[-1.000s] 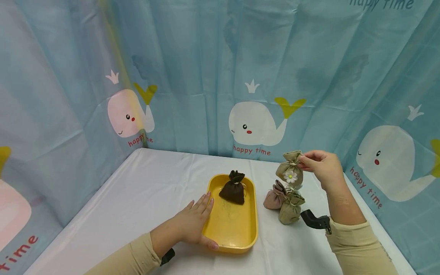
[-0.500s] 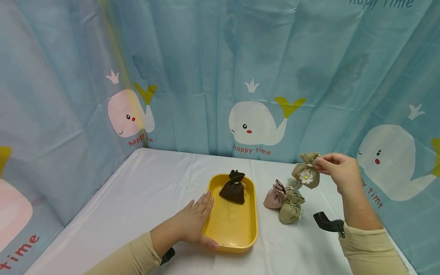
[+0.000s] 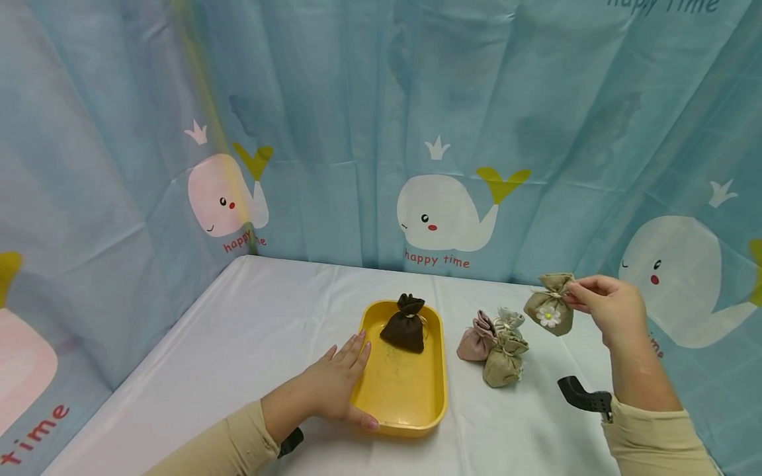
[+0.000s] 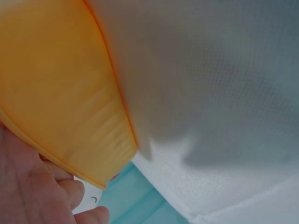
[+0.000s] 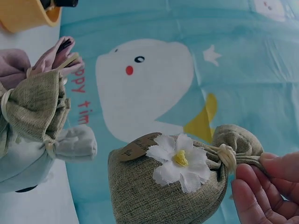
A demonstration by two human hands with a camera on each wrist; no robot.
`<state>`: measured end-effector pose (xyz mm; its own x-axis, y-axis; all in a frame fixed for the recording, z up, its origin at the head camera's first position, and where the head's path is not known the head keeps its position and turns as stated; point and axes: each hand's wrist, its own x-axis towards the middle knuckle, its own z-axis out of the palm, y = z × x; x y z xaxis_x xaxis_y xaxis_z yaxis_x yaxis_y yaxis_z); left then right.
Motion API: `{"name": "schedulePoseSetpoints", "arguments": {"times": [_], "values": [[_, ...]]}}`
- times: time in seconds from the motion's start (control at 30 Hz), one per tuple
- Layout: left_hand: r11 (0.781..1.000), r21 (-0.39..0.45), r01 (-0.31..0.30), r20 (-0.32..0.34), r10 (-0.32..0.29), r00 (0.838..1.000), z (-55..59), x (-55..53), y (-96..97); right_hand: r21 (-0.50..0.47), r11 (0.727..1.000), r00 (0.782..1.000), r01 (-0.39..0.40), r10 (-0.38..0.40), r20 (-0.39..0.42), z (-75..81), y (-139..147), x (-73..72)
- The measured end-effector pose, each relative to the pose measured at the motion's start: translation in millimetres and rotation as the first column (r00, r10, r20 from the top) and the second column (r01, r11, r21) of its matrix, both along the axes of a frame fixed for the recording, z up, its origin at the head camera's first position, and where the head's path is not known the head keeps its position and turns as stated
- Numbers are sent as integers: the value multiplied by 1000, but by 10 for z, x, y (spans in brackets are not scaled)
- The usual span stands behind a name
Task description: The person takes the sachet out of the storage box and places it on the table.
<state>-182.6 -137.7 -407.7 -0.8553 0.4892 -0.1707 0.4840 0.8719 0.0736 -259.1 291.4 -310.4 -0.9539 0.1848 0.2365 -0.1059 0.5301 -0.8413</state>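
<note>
My right hand [image 3: 616, 311] pinches the gathered neck of an olive-tan cloth sachet [image 3: 550, 311] and holds it above the table. A white fabric flower [image 5: 180, 161] and a small brown tag [image 5: 138, 148] decorate its side. My left hand [image 3: 333, 383] rests on the left rim of a yellow tray [image 3: 395, 403], fingers extended along it and thumb at the near corner. Inside the tray, toward the far end, sits a dark brown sachet [image 3: 405, 330]. Right of the tray stand a pink sachet [image 3: 474, 344], a tan sachet [image 3: 503, 367] and a pale grey-white sachet [image 3: 510, 318], bunched together.
A white cloth [image 3: 268, 311] covers the table. Behind and on both sides hangs a blue curtain [image 3: 333, 132] printed with whales. A black wrist mount [image 3: 586, 396] juts from my right sleeve.
My right hand has carried the flowered sachet to the right and slightly down, away from the other sachets, revealing the pale one. My left hand and the tray have stayed put.
</note>
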Motion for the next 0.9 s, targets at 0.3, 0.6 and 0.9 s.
{"name": "schedulePoseSetpoints", "arguments": {"times": [0.3,0.6,0.9], "values": [[1000,8,-14,11,14,1000,8,1,0,18,999,999,33,-33,33,-84,19,-6],[1000,13,-17,11,17,1000,12,7,1,2,998,995,67,-67,72,-211,36,-44],[1000,17,-8,8,8,1000,25,14,-2,-51,995,987,92,-84,136,-437,37,-75]]}}
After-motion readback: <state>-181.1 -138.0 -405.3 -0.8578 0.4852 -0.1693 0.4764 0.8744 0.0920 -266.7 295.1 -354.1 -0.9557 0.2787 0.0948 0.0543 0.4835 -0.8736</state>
